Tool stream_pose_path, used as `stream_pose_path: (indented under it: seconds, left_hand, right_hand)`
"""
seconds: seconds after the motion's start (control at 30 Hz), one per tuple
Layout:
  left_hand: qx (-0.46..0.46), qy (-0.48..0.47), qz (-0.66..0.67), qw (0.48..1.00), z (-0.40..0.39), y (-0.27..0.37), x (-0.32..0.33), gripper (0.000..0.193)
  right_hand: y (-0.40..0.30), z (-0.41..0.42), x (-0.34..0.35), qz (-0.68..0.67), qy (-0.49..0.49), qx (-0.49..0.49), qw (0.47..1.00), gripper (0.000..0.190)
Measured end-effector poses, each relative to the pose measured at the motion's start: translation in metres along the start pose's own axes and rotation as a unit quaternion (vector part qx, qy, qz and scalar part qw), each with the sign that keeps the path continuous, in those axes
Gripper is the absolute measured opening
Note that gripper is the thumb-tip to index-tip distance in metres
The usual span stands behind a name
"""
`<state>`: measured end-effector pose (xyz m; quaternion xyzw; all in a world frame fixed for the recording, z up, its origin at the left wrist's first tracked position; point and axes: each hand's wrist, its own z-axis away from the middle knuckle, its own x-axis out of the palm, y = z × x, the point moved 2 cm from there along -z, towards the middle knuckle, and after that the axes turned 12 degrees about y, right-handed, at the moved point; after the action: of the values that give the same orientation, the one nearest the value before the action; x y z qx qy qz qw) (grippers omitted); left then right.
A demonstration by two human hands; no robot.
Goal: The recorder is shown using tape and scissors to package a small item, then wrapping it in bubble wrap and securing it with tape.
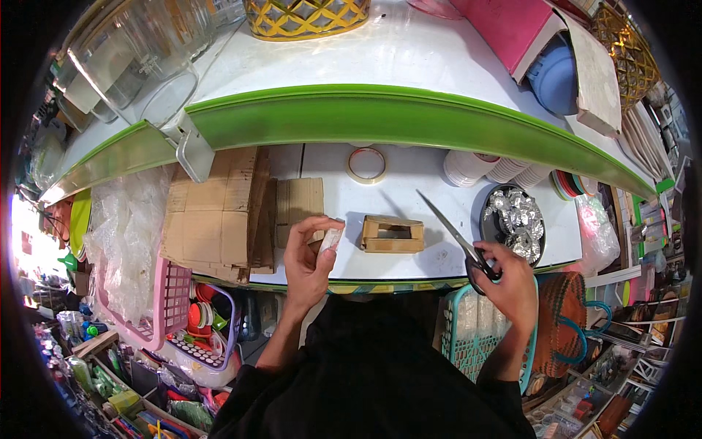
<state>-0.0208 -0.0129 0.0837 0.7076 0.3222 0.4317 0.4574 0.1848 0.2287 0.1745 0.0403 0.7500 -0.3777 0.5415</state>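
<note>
Between the thumb and fingers of my left hand (310,263) is a small whitish object (330,239), too small to identify. My right hand (507,285) holds scissors (451,224) by their black handles, the blades pointing up and left over the white shelf (351,203). A small cardboard frame (392,234) with a rectangular opening lies on the shelf between my hands. Behind it is a roll of tape (366,165). A dark round dish (486,215) holding crumpled foil pieces (515,219) sits just beyond my right hand.
Folded cardboard (211,214) and a flat cardboard piece (299,200) lie at left. A green-edged shelf (351,116) overhangs the back, above stacked white cups (466,167). A pink basket (164,307) and a turquoise basket (451,324) stand below the front edge, beside a woven brown bag (560,324).
</note>
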Motion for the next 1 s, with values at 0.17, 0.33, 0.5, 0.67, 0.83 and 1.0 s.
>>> stream_pose_path:
  seconds: [0.17, 0.33, 0.5, 0.67, 0.83, 1.0]
  left_hand:
    - [0.035, -0.013, -0.021, 0.999, 0.0, 0.002, 0.002, 0.048]
    - [0.033, -0.035, -0.079, 0.996, 0.002, 0.006, 0.0, 0.058]
    - [0.05, -0.034, -0.114, 0.992, 0.0, 0.008, 0.003, 0.058]
    - [0.045, -0.05, -0.125, 0.99, 0.0, 0.012, 0.009, 0.059]
    - [0.058, -0.078, -0.17, 0.981, -0.001, 0.015, 0.011, 0.064]
    - [0.088, -0.091, -0.2, 0.972, 0.0, 0.013, 0.009, 0.067]
  right_hand:
    - [0.022, 0.002, 0.062, 0.133, 0.072, 0.014, 0.988, 0.038]
    - [0.03, -0.003, 0.096, 0.175, 0.041, 0.063, 0.982, 0.038]
    - [0.029, -0.005, 0.101, 0.19, 0.072, 0.029, 0.979, 0.036]
    - [-0.013, -0.015, 0.069, 0.088, 0.157, -0.006, 0.984, 0.027]
    - [-0.071, -0.015, 0.046, -0.282, 0.039, -0.116, 0.952, 0.02]
    - [-0.093, -0.023, 0.059, -0.27, 0.041, -0.156, 0.949, 0.019]
